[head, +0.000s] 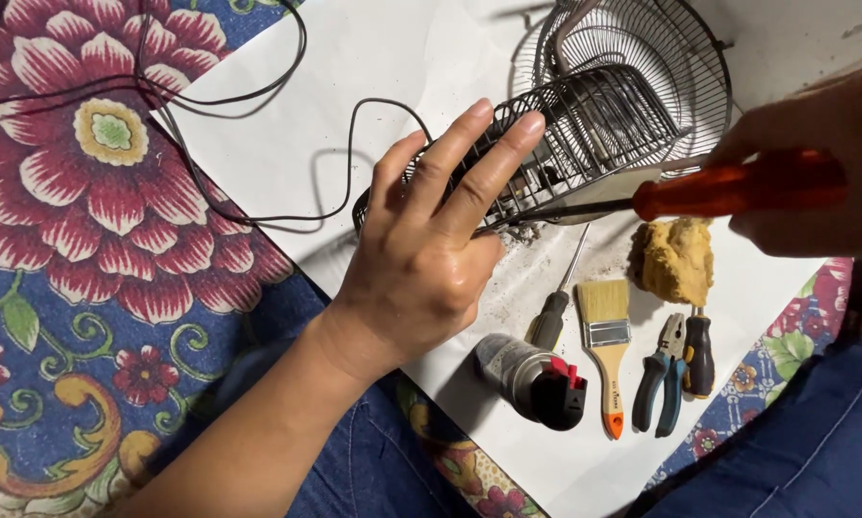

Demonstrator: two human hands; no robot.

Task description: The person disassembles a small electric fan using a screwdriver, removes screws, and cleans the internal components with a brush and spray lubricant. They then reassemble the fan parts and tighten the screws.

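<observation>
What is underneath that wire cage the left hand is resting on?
Under the wire cage lies a white sheet on a flowered cloth, with grey dust beside it. The left hand covers the cage's near end, so what sits beneath there cannot be seen.

I see a floral mat (86, 192) under a white sheet (287, 125), which carries 1 brush (605, 336), pliers (663, 376), 2 screwdrivers (558, 305) and 1 can (527, 376).

Left hand (421, 254) flat, fingers spread; right hand (815, 168) fisted.

Paintbrush (605, 336) lies between spray can (532, 380) and pliers (663, 374), before wire grille (584, 134).
</observation>
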